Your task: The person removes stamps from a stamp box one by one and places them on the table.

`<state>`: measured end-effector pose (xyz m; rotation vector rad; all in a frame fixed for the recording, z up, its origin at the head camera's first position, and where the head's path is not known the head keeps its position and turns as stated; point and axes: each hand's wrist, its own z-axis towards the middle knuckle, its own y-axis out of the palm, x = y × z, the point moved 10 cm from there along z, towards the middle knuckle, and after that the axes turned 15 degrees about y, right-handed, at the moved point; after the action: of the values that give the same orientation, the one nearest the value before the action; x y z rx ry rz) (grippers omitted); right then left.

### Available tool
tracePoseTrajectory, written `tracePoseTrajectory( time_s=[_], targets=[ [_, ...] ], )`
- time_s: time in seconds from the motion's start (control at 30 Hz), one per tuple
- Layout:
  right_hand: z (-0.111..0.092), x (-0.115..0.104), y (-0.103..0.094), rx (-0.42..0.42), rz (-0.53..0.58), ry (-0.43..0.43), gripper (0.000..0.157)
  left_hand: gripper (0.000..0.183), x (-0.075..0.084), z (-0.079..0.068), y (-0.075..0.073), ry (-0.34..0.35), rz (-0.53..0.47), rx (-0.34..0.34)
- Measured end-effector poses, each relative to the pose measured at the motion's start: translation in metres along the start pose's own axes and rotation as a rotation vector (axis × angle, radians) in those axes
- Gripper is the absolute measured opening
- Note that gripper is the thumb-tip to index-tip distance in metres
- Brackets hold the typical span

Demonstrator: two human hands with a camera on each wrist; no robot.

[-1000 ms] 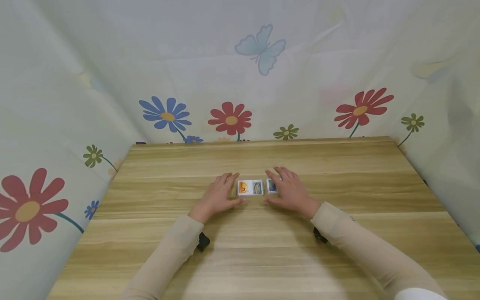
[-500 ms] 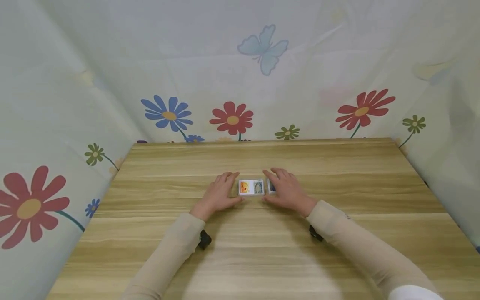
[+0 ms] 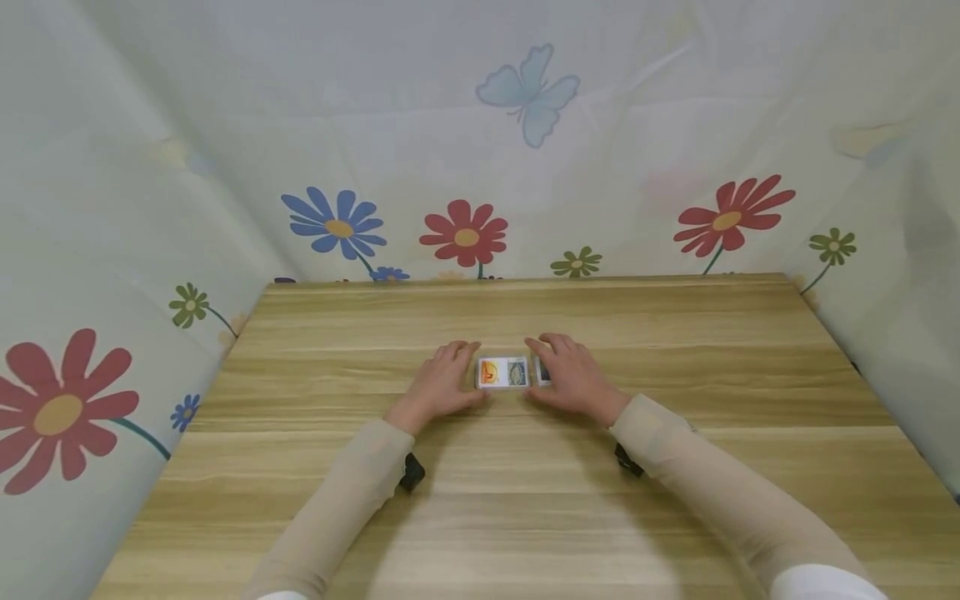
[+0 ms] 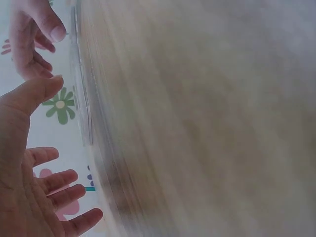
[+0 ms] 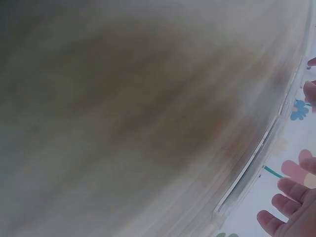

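Observation:
A clear flat case with picture cards (image 3: 503, 372), orange on the left and greenish on the right, lies on the wooden table (image 3: 480, 517) in the head view. My left hand (image 3: 437, 382) is at its left end, thumb and fingers spread apart. Just right of it is a second similar case (image 3: 542, 372), mostly covered by my right hand (image 3: 576, 379). The left wrist view shows the left hand's fingers (image 4: 64, 180) extended. Seen edge-on in the right wrist view is a clear case (image 5: 247, 173), with the right hand's fingers (image 5: 289, 197) loosely extended beside it.
A white cloth backdrop (image 3: 360, 108) with printed flowers and a butterfly rises behind the table and along both sides. Dark wrist cameras (image 3: 412, 472) hang under the sleeves.
My right hand has shifted slightly left and covers more of the right case. The left hand stays at the left case's end, nearly still.

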<state>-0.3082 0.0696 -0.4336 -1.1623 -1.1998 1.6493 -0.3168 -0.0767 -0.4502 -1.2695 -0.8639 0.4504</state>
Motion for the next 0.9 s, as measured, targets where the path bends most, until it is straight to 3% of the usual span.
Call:
tracePoseTrajectory(
  time_s=[0.9],
  targets=[
    [0.008, -0.017, 0.009, -0.076, 0.009, -0.088, 0.066, 0.076, -0.001, 0.014, 0.01, 0.02, 0.038, -0.066]
  ],
)
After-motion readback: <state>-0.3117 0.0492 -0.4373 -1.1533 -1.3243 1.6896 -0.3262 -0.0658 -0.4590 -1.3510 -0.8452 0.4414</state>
